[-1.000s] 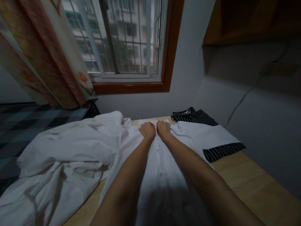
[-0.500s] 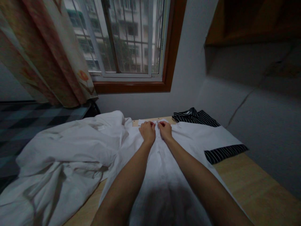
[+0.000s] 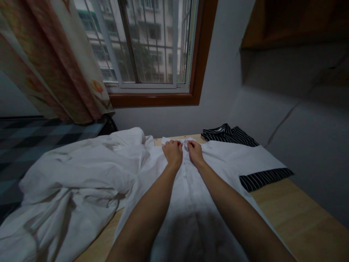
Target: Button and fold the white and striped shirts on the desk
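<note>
A white button-front shirt (image 3: 191,218) lies flat on a wooden table (image 3: 300,218), collar away from me, its short sleeve ending in a black striped cuff (image 3: 264,179). My left hand (image 3: 172,152) and my right hand (image 3: 195,151) rest side by side near the collar. Each is closed in a pinch on the shirt's front edge at the top button. Both forearms stretch over the shirt's button line.
A heap of crumpled white cloth (image 3: 76,182) covers the table's left side. A black striped garment (image 3: 229,134) lies at the far right by the wall. A barred window (image 3: 152,43) and a flowered curtain (image 3: 54,62) are ahead. A checked surface (image 3: 24,142) is at left.
My hands have parted slightly and shifted from fists pressed together to pinching the shirt's top edges. The view has drifted a little to the left.
</note>
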### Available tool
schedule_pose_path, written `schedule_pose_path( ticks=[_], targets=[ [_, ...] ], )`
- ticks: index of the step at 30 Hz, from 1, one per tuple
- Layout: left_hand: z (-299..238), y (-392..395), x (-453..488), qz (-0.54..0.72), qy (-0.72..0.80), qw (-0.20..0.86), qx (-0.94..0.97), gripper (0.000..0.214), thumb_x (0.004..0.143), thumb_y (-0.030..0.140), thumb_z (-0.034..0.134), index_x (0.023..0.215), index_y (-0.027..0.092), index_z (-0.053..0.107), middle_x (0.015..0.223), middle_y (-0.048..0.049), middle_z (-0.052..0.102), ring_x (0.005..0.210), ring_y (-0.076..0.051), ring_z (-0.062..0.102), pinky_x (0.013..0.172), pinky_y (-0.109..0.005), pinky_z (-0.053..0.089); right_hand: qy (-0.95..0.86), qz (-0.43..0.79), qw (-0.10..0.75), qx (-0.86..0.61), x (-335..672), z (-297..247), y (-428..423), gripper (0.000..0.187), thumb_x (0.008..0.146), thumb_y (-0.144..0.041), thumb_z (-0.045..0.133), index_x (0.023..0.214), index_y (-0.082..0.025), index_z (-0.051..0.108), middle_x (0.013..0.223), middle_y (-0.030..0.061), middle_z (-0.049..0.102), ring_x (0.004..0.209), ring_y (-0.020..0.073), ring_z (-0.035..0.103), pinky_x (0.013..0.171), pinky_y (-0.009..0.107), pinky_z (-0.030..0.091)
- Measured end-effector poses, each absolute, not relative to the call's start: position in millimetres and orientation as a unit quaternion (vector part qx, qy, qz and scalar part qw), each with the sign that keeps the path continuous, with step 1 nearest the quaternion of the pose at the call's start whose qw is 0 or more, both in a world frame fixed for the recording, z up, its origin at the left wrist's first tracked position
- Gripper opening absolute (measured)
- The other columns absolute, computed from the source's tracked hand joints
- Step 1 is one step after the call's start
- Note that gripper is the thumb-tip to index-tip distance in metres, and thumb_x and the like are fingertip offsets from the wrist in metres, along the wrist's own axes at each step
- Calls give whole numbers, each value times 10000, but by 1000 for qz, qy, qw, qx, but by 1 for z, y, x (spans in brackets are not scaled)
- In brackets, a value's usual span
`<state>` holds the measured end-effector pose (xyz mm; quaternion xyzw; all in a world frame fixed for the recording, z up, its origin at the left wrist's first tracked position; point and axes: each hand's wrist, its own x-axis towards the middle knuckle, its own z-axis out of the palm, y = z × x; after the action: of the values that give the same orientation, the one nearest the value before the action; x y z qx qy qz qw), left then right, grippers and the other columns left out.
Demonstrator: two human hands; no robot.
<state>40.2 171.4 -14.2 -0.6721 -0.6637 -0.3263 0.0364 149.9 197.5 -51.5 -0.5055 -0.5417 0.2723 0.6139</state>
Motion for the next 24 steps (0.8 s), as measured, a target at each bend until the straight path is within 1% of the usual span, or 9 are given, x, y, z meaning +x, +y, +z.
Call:
schedule_pose_path(
  ticks=[7,12,14,18,24],
  targets=[
    [-15,174,41,-364,-646,0,-671,184,890,316,549,864,205,693,934,-64,680,967,-242,554,842,-360,364,-563,279,598,-498,151,-52,198,261,748,-271,442,833,-170,667,842,50,699,826,189,615,793,299,467],
    [-15,174,41,-364,-645,-4,-672,186,896,300,535,887,213,699,956,-68,682,993,-245,552,860,-364,364,-566,278,590,-505,148,-46,190,266,744,-317,542,896,-155,688,869,60,713,785,183,622,757,288,480],
    [-15,174,41,-359,-645,-5,-674,185,897,295,534,893,215,701,958,-69,682,992,-247,550,851,-366,365,-569,265,590,-508,148,-46,189,279,756,-355,565,890,-151,699,868,67,717,798,190,628,773,296,478],
    [-15,174,41,-348,-643,-1,-682,179,901,285,530,890,213,694,968,-68,677,987,-247,545,842,-367,361,-580,240,586,-512,149,-47,189,277,790,-360,539,858,-150,706,879,78,725,851,203,638,830,316,467],
    [-14,171,41,-338,-626,18,-702,185,914,269,512,916,207,687,1000,-75,669,1010,-254,532,852,-372,344,-584,235,563,-535,150,-45,189,266,791,-323,520,863,-151,710,872,70,729,825,196,638,806,302,471]
  ],
)
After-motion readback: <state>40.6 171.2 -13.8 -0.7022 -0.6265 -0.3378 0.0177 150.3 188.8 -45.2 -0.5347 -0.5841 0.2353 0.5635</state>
